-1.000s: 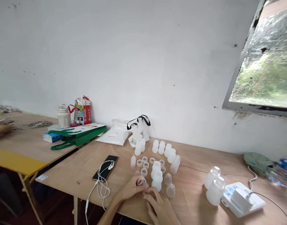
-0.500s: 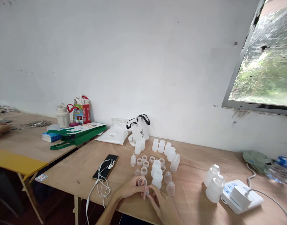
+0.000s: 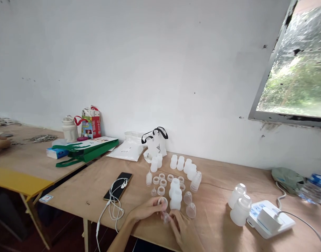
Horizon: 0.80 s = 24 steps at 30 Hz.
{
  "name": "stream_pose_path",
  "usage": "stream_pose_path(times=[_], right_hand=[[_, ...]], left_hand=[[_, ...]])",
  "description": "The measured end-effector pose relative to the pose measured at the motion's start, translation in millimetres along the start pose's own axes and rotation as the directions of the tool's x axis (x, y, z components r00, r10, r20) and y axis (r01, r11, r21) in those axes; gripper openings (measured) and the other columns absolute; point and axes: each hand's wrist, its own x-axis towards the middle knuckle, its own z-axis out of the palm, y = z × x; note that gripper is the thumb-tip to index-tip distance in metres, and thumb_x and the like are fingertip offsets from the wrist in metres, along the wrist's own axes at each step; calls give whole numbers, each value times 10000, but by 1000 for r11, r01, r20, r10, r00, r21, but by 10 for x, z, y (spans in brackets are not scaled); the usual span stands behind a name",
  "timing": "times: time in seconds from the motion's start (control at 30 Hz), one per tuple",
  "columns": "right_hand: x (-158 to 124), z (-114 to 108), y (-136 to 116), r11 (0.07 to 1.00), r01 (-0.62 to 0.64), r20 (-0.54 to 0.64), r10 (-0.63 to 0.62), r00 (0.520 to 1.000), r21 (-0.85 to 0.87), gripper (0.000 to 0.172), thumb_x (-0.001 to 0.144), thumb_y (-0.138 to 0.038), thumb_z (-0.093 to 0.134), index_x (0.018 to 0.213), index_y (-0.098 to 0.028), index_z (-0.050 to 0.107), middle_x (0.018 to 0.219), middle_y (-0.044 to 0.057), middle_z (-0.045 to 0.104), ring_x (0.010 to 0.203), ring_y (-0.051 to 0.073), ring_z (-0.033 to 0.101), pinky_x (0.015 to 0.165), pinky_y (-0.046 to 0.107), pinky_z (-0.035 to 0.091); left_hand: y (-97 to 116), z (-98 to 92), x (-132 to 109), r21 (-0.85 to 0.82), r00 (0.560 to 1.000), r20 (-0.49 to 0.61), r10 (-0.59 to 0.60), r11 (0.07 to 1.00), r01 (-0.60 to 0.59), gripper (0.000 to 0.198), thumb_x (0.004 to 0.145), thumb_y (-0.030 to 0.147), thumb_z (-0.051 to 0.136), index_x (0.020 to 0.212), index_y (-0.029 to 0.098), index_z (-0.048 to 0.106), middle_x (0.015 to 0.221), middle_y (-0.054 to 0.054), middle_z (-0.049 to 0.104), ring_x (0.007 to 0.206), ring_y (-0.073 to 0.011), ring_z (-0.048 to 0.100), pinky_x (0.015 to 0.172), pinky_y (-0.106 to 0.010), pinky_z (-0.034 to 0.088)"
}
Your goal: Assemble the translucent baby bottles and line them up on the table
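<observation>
At the table's front edge, my left hand (image 3: 147,210) is closed around a clear screw ring (image 3: 163,201), tilted so its opening shows. My right hand (image 3: 183,227) pinches a small clear silicone nipple (image 3: 166,218) just below the ring; whether the two parts touch I cannot tell. Beyond my hands, frosted baby bottles (image 3: 175,200) stand upright close together. Several loose rings (image 3: 161,190) lie to their left, beside another nipple (image 3: 153,191). Clear dome caps (image 3: 191,210) sit near my right hand, and a stack of caps (image 3: 196,182) leans farther back.
Left of my hands lies a phone (image 3: 118,187) with white earphones (image 3: 115,203). Two capped bottles (image 3: 240,211) stand right, beside a white power strip (image 3: 272,220). More bottles (image 3: 186,165) line the back. A green bag (image 3: 97,150) bridges toward another table; a co-worker's hand (image 3: 0,144) shows far left.
The ring in my left hand has shifted slightly right and up. The nipple at my right fingertips shows more clearly below it. Other things stay put.
</observation>
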Motion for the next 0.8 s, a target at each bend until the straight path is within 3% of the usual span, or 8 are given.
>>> stream_pose_path(times=[0.1,0.2,0.33,0.6,0.8], right_hand=[[-21,-13,-14,1000,6,-74,-5,997,10,326,1135,-375,303,941,-250,533,761,-13,687,627,150,679,624,234,514],[-58,-23,-10,999,-43,-108,45,993,13,279,1123,-367,355,957,-249,546,745,-12,670,598,153,652,611,248,511],[-71,-11,10,995,-91,-86,93,992,31,264,1117,-361,372,965,-245,553,760,-1,680,587,155,645,599,255,502],[18,-9,-35,999,17,-42,-19,999,-52,310,1128,-352,310,916,-249,511,721,-23,693,562,152,664,558,237,469],[25,6,-16,996,16,-60,-21,998,-90,269,1115,-320,340,904,-255,495,729,-31,702,581,162,688,550,241,470]], left_hand=[[-80,-28,22,36,996,-86,20,999,-17,579,932,768,527,889,191,561,826,-12,651,783,-161,624,769,-295,436],[-136,-43,36,-8,995,-103,12,1000,-13,598,955,783,453,907,196,562,836,-16,652,784,-169,641,757,-301,435],[-146,-40,40,-11,993,-116,12,1000,-13,589,932,784,500,892,199,560,869,-20,646,793,-172,643,755,-303,437],[40,9,-33,115,993,-117,-27,992,41,524,871,701,687,960,198,571,865,28,575,794,-137,529,798,-268,395],[71,23,-38,45,1000,18,12,999,-12,500,890,609,741,1131,191,610,917,0,668,866,-153,603,858,-279,415]])
